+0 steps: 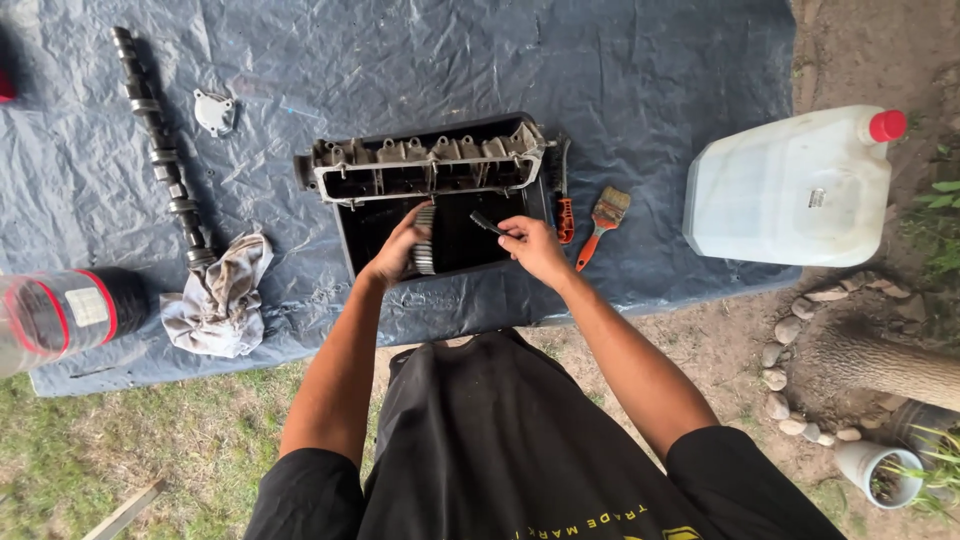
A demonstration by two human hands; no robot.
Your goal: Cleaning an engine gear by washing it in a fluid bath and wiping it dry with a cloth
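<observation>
Mid-clean over black tray (365,235): left hand (398,250) grips toothed gear (424,240), right hand (530,245) pinches small brush (487,223); next needs bristles on teeth, prob.

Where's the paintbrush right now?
In the head view, the paintbrush lies on the blue tarp, right of the black tray, between an orange-handled tool and the white jug.
</observation>
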